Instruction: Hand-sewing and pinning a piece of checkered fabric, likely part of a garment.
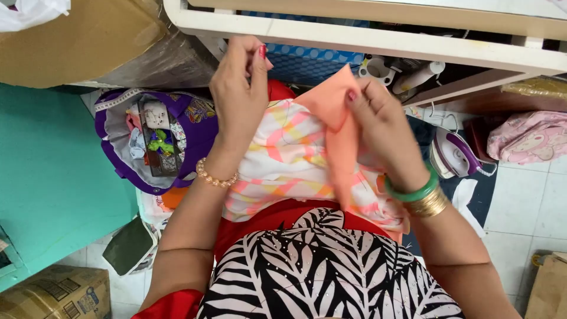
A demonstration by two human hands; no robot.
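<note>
The person sits with a piece of white cloth checked in orange, pink and yellow [289, 159] spread across the lap, over a red garment and a black-and-white leaf-print top. The left hand [239, 88] is closed in a pinch at the cloth's upper edge, fingertips together, a beaded bracelet on the wrist. The right hand [381, 127] grips a plain salmon-orange strip of fabric [336, 118] that rises from the checked cloth to a point and hangs down between the two hands; green and gold bangles circle that wrist.

Just above the hands, close enough to crowd them, runs the cream-painted edge of a wooden counter [366, 38], with a blue dotted sheet and white plastic fittings tucked under it. To the person's left, on the floor, stands an open purple fabric bag [195, 127] with small toys and trinkets inside, beside a flat teal surface [53, 177]. A large brown cardboard box [77, 41] sits at the upper left, and a smaller printed cardboard carton [56, 295] at the lower left corner. To the right, on a dark mat, lies a white and purple clothes iron [455, 153], with a pink cartoon-printed pouch [528, 139] beyond it on the pale floor tiles.
</note>
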